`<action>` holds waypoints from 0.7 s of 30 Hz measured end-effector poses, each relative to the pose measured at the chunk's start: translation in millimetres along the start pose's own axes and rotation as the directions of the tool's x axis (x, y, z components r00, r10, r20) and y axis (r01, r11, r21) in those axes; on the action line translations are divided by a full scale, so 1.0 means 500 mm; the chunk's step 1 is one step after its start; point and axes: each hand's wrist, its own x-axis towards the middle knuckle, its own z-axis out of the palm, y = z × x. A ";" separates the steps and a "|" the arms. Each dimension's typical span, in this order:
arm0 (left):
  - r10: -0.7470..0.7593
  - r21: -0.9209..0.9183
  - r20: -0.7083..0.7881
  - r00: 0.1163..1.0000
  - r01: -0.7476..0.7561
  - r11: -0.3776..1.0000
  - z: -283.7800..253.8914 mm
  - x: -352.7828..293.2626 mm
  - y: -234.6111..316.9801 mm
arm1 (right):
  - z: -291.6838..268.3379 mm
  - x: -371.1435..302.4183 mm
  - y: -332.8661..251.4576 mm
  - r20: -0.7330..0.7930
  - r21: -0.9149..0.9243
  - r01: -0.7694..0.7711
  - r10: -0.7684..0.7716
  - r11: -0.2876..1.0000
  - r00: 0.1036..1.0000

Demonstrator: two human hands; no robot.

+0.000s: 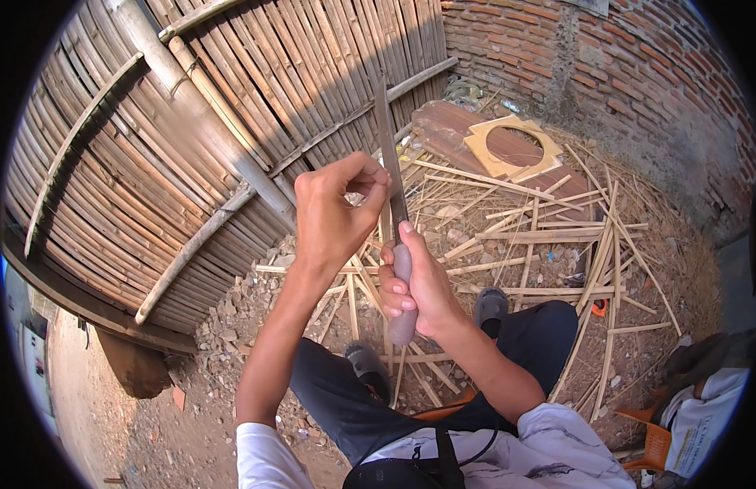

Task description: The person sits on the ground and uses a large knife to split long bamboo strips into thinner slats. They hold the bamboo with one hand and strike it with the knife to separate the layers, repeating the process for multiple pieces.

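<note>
My right hand (423, 285) is wrapped around the greyish handle of a long knife (388, 134), held upright in front of me with its tip pointing away. The thumb lies along the top of the handle, close to where the blade begins. Just left of the blade, my left hand (341, 204) is closed, thumb and fingertips pinched together beside the metal. Whatever those fingertips hold, if anything, is too small or hidden to make out. Below both hands, many pale split bamboo strips (549, 236) lie criss-crossed on the ground.
A slatted bamboo wall (191, 163) rises at the left; a brick wall (639, 90) stands far right. Against it lie a brown board (439, 134) and a yellowish panel (480, 151) with a round hole. Rubble (231, 314) covers the ground. Orange-and-white material (655, 440) is at lower right.
</note>
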 end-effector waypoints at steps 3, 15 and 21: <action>-0.020 0.013 0.037 0.999 0.020 1.000 -0.004 -0.001 0.002 | -0.002 0.003 0.005 -0.001 0.025 -0.024 0.024 0.999 1.000; -0.003 0.015 -0.003 1.000 0.003 1.000 -0.011 0.002 -0.004 | -0.023 0.008 0.008 0.031 -0.001 -0.094 0.094 0.996 0.995; -0.045 -0.004 0.035 0.998 0.045 0.999 -0.014 0.000 -0.012 | -0.025 0.013 -0.006 0.068 -0.026 -0.097 0.098 0.995 0.993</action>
